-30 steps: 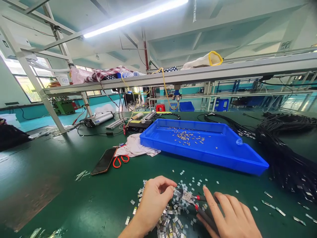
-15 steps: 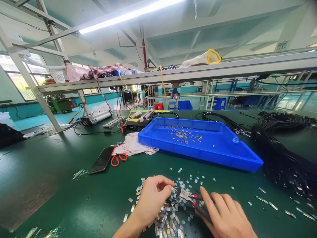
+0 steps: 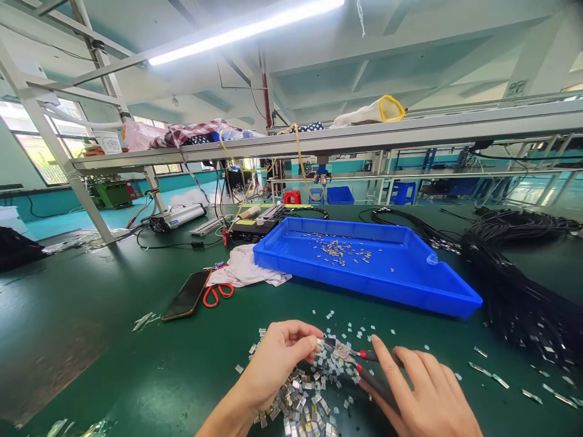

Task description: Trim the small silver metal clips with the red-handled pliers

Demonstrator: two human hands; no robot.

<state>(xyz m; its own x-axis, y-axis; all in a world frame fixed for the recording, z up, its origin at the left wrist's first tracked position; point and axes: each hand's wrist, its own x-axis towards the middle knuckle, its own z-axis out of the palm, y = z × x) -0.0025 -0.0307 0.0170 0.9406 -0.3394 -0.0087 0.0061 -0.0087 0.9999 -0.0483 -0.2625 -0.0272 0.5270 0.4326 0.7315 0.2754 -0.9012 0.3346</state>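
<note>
The left hand [image 3: 280, 359] pinches a small piece [image 3: 319, 343] at the front of the pliers [image 3: 342, 351]. The right hand [image 3: 426, 387], apart from the left, is wrapped on the pliers. Shiny bits [image 3: 300, 397] lie near, between the hands; the tray [image 3: 373, 287] stands farther away.

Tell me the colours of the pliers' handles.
Dark grey handles with red bands; seen best in the head view.

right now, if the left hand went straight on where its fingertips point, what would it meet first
Most likely the pliers, head first, held in the right hand just beyond the left hand, though a single view leaves the depth unclear.
</note>
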